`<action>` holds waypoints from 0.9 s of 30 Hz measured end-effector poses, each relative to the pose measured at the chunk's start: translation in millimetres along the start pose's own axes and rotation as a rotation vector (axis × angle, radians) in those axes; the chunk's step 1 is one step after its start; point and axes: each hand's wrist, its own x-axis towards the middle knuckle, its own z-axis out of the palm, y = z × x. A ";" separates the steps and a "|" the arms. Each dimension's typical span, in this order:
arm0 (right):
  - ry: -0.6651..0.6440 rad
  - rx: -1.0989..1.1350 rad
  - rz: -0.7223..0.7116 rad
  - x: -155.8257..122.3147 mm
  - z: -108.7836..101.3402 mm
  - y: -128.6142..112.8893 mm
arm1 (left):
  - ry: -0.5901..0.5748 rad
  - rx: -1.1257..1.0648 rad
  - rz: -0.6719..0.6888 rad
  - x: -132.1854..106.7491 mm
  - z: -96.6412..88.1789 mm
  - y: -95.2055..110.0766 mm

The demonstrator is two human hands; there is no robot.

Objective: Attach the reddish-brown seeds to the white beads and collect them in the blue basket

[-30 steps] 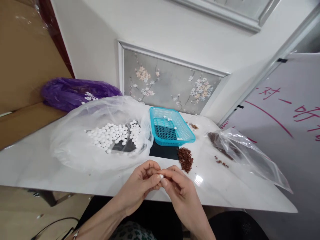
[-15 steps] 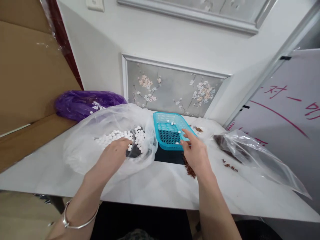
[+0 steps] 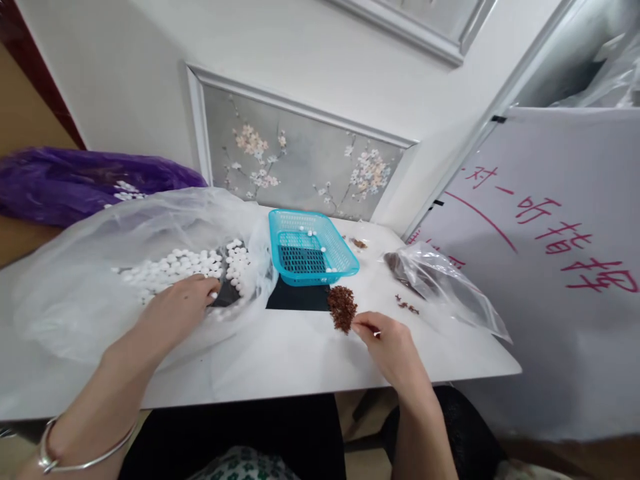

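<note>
My left hand (image 3: 175,313) reaches into the mouth of a clear plastic bag (image 3: 100,267) that holds several small white round pieces (image 3: 175,263); its fingers are curled with a white piece at the fingertips. My right hand (image 3: 387,340) rests on the white table (image 3: 280,360), fingers pinched together at the edge of a small pile of reddish-brown bits (image 3: 343,307). A turquoise plastic basket (image 3: 310,250) with a few white pieces in it stands beyond the pile.
A purple bag (image 3: 65,180) with more white pieces lies at the far left. A second clear bag (image 3: 440,287) with brown material lies at the right, with loose brown bits beside it. A white board with red writing (image 3: 550,233) leans at the right.
A second ago both hands were together near the table's front edge on a white piece. The left went into the clear bag; the right reached to the basket, then drew back to the brown pile.
</note>
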 end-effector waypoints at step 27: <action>-0.005 0.654 0.049 -23.1 24.6 -47.1 | -0.391 -2.151 -0.473 -65.4 20.0 120.7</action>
